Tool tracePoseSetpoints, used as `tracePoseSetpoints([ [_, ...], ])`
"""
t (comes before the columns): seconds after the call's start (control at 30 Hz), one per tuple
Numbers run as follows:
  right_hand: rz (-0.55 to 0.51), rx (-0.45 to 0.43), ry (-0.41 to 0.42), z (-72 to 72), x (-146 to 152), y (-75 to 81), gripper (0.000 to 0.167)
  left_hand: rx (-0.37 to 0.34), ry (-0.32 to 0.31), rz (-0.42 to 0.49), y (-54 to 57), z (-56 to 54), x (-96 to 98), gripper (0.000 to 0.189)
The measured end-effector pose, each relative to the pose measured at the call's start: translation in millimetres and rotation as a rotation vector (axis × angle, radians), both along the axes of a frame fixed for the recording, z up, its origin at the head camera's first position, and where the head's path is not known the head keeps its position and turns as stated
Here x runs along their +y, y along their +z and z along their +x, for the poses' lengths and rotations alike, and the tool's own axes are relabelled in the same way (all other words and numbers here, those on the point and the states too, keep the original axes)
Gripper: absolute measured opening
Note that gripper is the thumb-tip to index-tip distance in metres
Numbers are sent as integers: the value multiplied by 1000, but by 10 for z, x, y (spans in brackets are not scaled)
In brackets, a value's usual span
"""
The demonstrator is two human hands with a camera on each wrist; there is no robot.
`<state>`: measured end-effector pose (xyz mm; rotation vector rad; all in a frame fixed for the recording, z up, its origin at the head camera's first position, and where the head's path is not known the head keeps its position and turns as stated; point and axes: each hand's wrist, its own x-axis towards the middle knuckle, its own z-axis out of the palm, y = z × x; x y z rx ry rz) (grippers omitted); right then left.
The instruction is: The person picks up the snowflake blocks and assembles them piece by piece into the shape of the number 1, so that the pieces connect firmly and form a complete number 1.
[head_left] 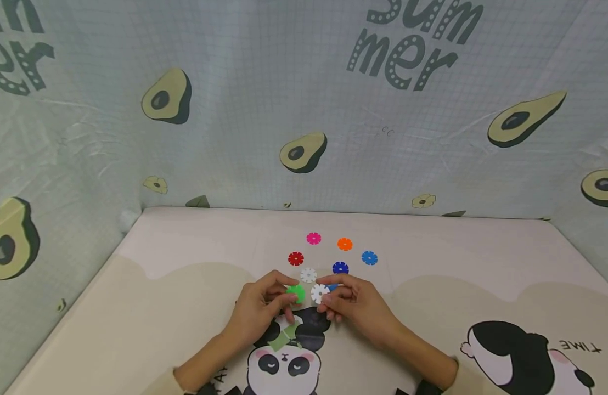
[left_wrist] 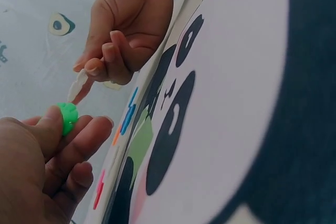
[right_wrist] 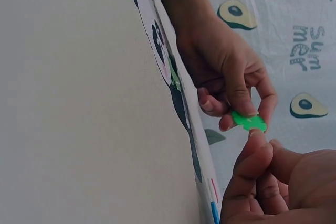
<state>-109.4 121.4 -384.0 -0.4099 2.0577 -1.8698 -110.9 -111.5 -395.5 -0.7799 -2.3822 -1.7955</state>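
My left hand (head_left: 262, 304) pinches a green notched plastic disc (head_left: 297, 293) between thumb and fingers. Facing it, my right hand (head_left: 355, 300) holds a white notched disc (head_left: 320, 293) by its edge. The two discs are held close together above the table, the green one (left_wrist: 68, 117) below the white one (left_wrist: 77, 86) in the left wrist view. In the right wrist view the green disc (right_wrist: 249, 121) shows, while the right fingers hide the white one. Another white disc (head_left: 308, 275) lies just beyond the hands, and a blue disc (head_left: 332, 287) is partly hidden behind the right fingers.
Farther back on the table (head_left: 195, 236) lie a red disc (head_left: 296, 258), a pink disc (head_left: 314, 238), an orange disc (head_left: 345, 244), a dark blue disc (head_left: 341, 267) and a lighter blue disc (head_left: 370, 258). A printed curtain (head_left: 235, 109) hangs behind the table.
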Motion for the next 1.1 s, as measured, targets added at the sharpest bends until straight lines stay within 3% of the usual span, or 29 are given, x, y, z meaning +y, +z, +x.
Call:
tracePoseSetpoints([
  [0.5, -51, -73, 39, 5, 6, -22, 42, 22, -46, 71, 13, 45, 37, 17],
  [0.73, -115, -110, 49, 9, -1, 0, 41, 48, -111, 99, -11, 43, 69, 14],
  [1.1, -172, -164, 57, 8, -16, -8, 40, 68, -124, 100, -5, 56, 77, 15],
])
